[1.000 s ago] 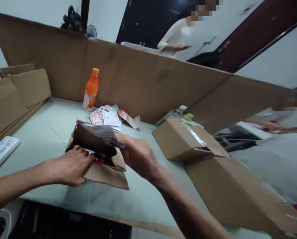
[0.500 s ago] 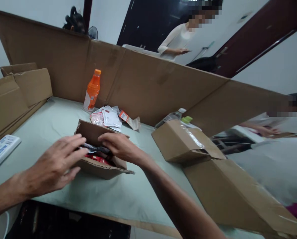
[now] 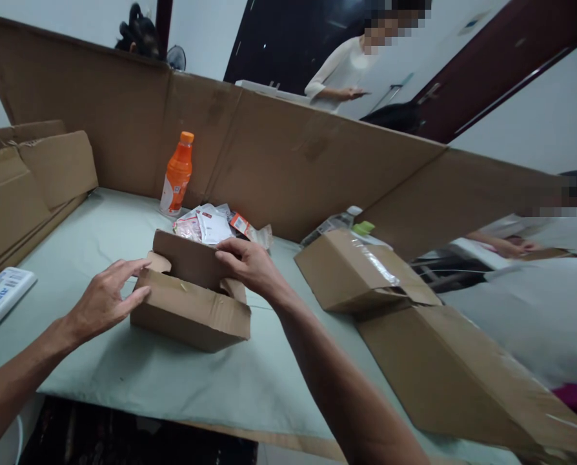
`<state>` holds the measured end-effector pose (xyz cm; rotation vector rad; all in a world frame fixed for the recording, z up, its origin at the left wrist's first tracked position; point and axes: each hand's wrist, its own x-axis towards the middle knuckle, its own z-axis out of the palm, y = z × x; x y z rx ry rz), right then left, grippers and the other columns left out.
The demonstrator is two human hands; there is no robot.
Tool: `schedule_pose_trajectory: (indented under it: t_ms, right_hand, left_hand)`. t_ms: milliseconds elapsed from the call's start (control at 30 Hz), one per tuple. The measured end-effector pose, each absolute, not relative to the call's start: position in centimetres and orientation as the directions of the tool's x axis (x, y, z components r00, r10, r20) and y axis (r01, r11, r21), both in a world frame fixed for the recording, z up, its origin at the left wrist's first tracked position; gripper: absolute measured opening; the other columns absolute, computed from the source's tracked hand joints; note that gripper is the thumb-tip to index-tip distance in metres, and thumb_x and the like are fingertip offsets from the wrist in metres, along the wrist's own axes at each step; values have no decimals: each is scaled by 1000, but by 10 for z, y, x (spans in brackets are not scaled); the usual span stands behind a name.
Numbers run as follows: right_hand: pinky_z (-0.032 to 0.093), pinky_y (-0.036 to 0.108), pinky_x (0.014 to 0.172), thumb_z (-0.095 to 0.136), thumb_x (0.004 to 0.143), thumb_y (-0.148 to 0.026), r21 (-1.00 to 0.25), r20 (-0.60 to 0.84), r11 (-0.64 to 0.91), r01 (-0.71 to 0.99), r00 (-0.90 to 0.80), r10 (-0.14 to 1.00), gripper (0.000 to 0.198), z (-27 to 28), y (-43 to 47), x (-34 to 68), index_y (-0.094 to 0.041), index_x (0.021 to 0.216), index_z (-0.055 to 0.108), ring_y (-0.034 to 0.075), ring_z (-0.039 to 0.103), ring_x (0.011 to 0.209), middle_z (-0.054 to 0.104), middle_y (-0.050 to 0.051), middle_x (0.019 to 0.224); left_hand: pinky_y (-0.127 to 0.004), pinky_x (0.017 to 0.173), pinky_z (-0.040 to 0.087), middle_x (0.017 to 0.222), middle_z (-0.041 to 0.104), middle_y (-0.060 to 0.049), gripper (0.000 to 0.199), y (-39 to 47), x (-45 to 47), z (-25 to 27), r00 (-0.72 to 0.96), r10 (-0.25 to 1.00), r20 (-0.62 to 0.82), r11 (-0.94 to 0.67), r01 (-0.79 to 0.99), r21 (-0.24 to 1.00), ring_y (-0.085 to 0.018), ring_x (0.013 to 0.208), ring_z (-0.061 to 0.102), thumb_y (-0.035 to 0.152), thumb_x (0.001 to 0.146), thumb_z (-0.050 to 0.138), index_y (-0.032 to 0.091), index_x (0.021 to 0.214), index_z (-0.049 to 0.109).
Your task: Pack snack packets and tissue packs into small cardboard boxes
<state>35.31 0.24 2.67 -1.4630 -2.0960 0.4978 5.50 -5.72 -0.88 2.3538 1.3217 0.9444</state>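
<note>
At the hub of the clock, on the pale-green surface (image 3: 279, 381), one small cardboard box (image 3: 182, 326) is sitting open. At nine o'clock the left hand (image 3: 102, 294) is hovering by its corner, thumb and fingers parted; at two, the right hand (image 3: 252, 265) is pinching the raised far panel (image 3: 186, 255). The box is probably handling as light and stiff-walled, its side walls offering the surest grip. One orange bottle (image 3: 176, 175) is standing at twelve, overlapping packets (image 3: 213, 226) nearby are defying a count, one white device (image 3: 5, 297) is lying farther out at nine, and two larger boxes (image 3: 361, 271) are resting around three.
</note>
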Motion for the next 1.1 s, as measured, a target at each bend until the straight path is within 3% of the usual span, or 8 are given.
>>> schedule_pose_trajectory:
  t_ms: [133,333,433,667,767,867,967,1100]
  right_hand:
    - [51,39,94,44,104,-54,-533,172,517,670,-512,841,48,18,-44,365,-20,112,76,27,69,110,77,10,119]
    - [24,71,120,67,84,-75,-276,112,667,692,-666,737,90,-10,-62,383,-24,156,47,45,24,155,41,18,164]
    - [25,67,122,79,78,-67,-312,51,667,677,-689,723,92,-12,-43,381,-25,155,49,44,16,158,28,18,170]
    - [31,59,121,84,77,-41,-363,159,672,645,-668,727,81,-13,-41,408,-25,150,55,35,29,154,32,16,168]
    - [33,60,120,80,80,-45,-403,185,514,757,-483,856,77,-25,-86,458,-29,151,55,36,34,151,34,14,167]
    - [37,59,117,75,83,-50,-399,213,188,898,-109,971,66,-44,-139,529,-30,145,61,37,42,147,41,13,164]
    - [40,59,115,73,82,-54,-324,285,-137,936,234,929,64,-61,-177,598,-26,139,66,39,48,142,50,16,156]
    - [45,56,109,68,82,-52,-238,347,-402,884,464,815,62,-73,-189,651,-20,135,66,38,55,134,61,19,141]
  left_hand:
    - [-48,106,55,132,62,-17,46,-45,57,-24,315,806,502,-557,692,459,-30,123,63,35,97,52,14,137,59]
    - [-41,112,52,142,59,-11,36,-37,53,-38,415,777,473,-623,612,487,-27,132,60,34,104,43,22,125,70]
    - [-45,113,52,142,60,-11,35,-37,50,-35,398,782,480,-613,632,475,-29,133,60,37,104,44,23,123,71]
    - [-53,113,52,149,56,-8,38,-27,65,-36,411,783,467,-615,628,478,-33,134,59,47,104,45,29,130,66]
    - [-44,102,59,159,48,-10,46,-26,84,-45,486,782,391,-621,557,552,-28,122,68,49,104,47,30,145,55]
    - [-35,89,64,156,52,-11,46,-23,103,-56,588,749,305,-641,528,557,-30,127,66,52,101,50,28,138,63]
    - [-27,74,64,149,59,-12,43,-15,115,-70,704,689,173,-658,509,555,-30,126,67,49,101,48,26,130,70]
    - [-36,93,63,145,63,-13,42,-5,120,-92,769,632,98,-695,506,510,-30,127,67,44,98,49,24,128,72]
